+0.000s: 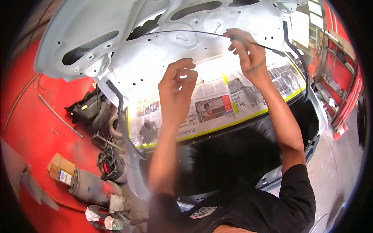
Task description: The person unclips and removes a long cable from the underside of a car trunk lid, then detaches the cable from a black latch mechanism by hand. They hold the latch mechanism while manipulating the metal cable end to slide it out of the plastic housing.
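Note:
A thin black cable (186, 31) comes out of a hole in the raised pale grey trunk lid (155, 46) and arcs to the right. My right hand (250, 58) grips it between thumb and fingers. Its thicker end, with a small connector (278, 51), sticks out past that hand on the right. My left hand (178, 83) is raised below the cable and apart from it. Its fingers are loosely bent with gaps between them, and nothing shows in them. Part of the cable is hidden by my right fingers.
Newspaper (210, 108) edged with yellow tape covers the rear window below the lid. The dark trunk opening (225, 159) lies nearer me. Along the red wall on the left are a cardboard box (62, 167), a grey cylinder (93, 186) and a black bag (83, 108). Shelving (334, 77) stands right.

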The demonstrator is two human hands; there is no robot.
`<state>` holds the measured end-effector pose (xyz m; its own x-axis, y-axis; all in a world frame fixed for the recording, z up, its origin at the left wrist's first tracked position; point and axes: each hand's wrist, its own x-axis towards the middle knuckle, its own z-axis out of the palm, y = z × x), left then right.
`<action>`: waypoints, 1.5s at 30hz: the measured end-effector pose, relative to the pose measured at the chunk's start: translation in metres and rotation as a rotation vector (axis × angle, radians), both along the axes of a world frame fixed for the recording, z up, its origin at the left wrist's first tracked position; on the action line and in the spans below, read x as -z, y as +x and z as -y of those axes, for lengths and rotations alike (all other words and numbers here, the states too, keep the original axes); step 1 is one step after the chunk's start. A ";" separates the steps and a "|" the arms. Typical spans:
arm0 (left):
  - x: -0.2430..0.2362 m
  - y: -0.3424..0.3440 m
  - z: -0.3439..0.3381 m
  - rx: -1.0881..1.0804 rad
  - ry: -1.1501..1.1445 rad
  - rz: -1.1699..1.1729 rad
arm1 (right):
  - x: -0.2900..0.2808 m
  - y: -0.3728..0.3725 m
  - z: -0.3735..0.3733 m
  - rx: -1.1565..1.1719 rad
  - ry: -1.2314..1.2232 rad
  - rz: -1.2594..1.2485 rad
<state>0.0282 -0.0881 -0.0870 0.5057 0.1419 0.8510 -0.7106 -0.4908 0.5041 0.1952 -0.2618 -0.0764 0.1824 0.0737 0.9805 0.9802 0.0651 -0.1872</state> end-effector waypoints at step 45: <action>0.005 0.082 0.035 0.299 -0.365 -0.126 | 0.030 -0.021 -0.004 0.037 -0.008 0.017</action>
